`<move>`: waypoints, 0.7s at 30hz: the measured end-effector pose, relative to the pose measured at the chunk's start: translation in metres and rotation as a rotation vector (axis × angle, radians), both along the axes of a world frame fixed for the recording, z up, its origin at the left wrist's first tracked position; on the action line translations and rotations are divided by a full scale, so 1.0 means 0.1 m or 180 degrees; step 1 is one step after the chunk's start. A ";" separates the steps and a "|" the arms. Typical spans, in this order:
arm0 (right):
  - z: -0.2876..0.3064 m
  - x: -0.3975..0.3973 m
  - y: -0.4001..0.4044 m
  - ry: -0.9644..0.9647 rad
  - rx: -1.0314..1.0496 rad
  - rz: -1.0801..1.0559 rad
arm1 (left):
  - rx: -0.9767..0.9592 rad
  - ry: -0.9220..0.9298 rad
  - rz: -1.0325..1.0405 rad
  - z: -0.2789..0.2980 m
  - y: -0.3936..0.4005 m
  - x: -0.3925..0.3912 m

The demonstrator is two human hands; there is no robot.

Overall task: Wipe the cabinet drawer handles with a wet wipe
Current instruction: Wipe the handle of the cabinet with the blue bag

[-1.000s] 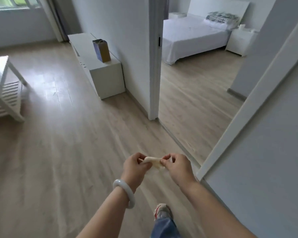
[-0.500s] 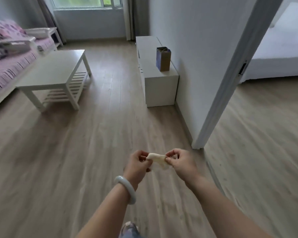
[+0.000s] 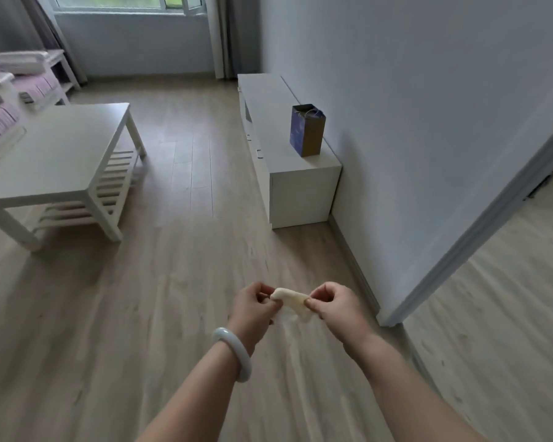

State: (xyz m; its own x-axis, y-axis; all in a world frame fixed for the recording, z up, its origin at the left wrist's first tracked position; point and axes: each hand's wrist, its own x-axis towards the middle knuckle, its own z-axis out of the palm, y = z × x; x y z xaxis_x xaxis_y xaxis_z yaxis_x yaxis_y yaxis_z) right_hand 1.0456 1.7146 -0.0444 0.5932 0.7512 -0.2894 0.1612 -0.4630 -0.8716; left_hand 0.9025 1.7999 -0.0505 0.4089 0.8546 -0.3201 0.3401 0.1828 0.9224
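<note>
Both hands up over the wooden floor (image 3: 115, 330), left hand (image 3: 253, 309) and right hand (image 3: 336, 306) each pinching an end of the wet wipe (image 3: 289, 301), fingers curled tight, and it hangs bunched between them; ahead, the low white cabinet (image 3: 300, 186) sits along the wall, its drawer handles (image 3: 258, 153) on the front edge, a blue gift bag (image 3: 307, 130) near its near end

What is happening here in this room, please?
A person stands on the pale wood floor and holds a small crumpled white wet wipe between both hands. The left hand, with a pale round bangle on its wrist, pinches one end, and the right hand pinches the other. The long low white cabinet stands ahead against the wall, with a dark blue paper bag on top. Its small drawer handles are not yet touched; the hands are apart from the cabinet.
</note>
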 end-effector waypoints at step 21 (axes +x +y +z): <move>-0.12 1.31 5.38 0.0088 0.0026 0.0628 | -0.0028 0.0303 0.0301 0.02 5.11 1.06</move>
